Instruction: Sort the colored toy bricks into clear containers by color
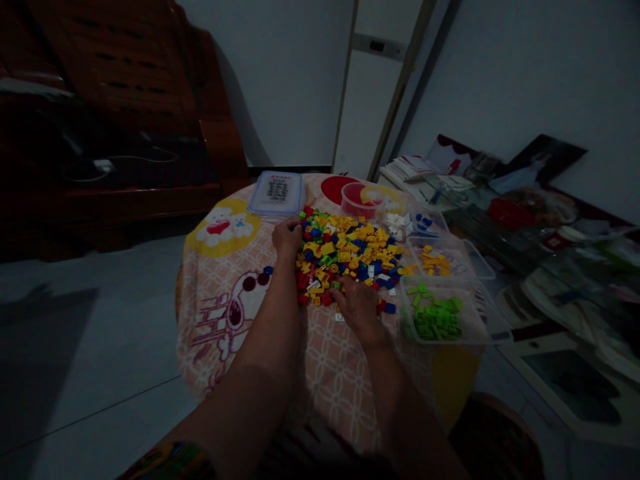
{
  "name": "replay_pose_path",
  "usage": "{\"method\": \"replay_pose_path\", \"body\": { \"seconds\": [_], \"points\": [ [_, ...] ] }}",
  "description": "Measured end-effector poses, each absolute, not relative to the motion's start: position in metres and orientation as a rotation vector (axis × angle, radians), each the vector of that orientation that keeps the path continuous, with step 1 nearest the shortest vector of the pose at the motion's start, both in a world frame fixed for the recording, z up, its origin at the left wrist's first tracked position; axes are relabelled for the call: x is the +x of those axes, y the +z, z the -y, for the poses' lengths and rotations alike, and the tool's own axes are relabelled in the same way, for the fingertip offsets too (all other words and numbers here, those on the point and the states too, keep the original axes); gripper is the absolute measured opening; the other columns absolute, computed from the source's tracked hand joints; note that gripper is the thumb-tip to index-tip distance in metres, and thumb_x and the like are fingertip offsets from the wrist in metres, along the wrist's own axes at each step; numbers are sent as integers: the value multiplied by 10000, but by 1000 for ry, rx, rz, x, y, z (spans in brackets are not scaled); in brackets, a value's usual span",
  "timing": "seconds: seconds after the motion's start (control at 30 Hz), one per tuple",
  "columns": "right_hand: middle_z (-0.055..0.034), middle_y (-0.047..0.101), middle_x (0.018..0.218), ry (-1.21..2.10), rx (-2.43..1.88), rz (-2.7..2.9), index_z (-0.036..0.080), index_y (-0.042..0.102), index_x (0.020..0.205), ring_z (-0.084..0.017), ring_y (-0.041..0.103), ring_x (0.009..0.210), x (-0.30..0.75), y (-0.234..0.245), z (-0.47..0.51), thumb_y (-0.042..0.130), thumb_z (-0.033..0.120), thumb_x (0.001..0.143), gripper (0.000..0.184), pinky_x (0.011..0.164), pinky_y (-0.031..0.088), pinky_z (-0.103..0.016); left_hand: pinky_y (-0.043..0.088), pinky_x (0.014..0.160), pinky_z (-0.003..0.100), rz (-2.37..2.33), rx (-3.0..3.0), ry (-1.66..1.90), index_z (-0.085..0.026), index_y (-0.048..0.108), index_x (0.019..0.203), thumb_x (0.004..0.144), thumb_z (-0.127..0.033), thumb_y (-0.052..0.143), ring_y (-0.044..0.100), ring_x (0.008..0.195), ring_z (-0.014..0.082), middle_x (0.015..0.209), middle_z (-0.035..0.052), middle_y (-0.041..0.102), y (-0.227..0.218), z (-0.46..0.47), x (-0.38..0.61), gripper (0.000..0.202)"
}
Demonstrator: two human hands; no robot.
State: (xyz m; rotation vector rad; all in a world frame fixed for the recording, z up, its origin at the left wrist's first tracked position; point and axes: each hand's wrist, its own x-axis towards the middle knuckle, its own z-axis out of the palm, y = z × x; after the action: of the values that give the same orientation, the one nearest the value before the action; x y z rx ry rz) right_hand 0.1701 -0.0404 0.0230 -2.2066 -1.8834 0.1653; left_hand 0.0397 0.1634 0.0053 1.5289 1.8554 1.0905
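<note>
A heap of mixed toy building bricks (350,250), mostly yellow with red, blue, green and white among them, lies in the middle of the round table. At the heap's left edge is my left hand (287,237), its fingers curled in against the bricks; what they hold, if anything, is hidden. My right hand (358,305) reaches into the near side of the heap, with thumb and fingertips closed around a small green brick (335,285). A white brick (340,317) lies on the cloth just below that hand.
On the right, clear boxes hold green bricks (435,319), yellow bricks (434,261) and blue bricks (424,221). White bricks (396,225) lie beside them. A round clear tub (361,201) and a blue-rimmed lidded box (277,193) stand behind. A cluttered glass table (555,247) adjoins on the right.
</note>
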Motion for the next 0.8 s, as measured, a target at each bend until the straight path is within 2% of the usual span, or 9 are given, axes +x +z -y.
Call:
{"method": "replay_pose_path", "body": {
  "seconds": [0.17,0.37,0.47,0.57,0.67,0.8],
  "points": [
    [-54,742,816,58,-2089,1666,203,695,1051,-177,680,757,187,20,51,555,371,946,242,663,386,-245,498,900,275,-1820,1533,1119,-183,783,1049,811,-206,578,693,1013,212,1053,54,774,3,-165,39,315],
    [-34,660,639,-229,-2012,1223,164,715,971,-180,597,600,230,28,74,549,467,894,354,602,376,-262,493,930,287,-1817,1525,1119,-174,776,1081,806,-194,587,686,1064,227,1102,84,763,5,-162,39,334],
    [-44,638,606,-396,-2063,1064,144,729,963,-196,572,582,256,41,89,563,466,855,379,589,367,-280,495,918,279,-1819,1531,1130,-175,779,1069,803,-199,589,690,1039,219,1081,75,768,4,-163,39,328],
    [-58,641,609,-502,-2109,967,116,737,1041,-217,571,589,274,48,98,566,422,828,410,582,358,-295,497,904,267,-1817,1537,1132,-180,782,1059,803,-201,588,692,1014,207,1045,51,776,2,-164,40,323],
    [-66,645,606,-441,-2098,1013,115,751,1009,-215,577,594,274,47,97,541,404,840,395,586,365,-293,496,908,264,-1823,1534,1127,-189,780,1067,807,-206,585,693,1012,202,1044,34,777,0,-165,40,325],
    [-84,716,717,-125,-2050,1293,152,754,938,-188,627,638,244,40,84,488,389,913,357,627,401,-270,491,922,267,-1823,1553,1120,-184,778,1075,812,-203,580,691,1033,206,1079,48,770,0,-165,39,329]
  ]
}}
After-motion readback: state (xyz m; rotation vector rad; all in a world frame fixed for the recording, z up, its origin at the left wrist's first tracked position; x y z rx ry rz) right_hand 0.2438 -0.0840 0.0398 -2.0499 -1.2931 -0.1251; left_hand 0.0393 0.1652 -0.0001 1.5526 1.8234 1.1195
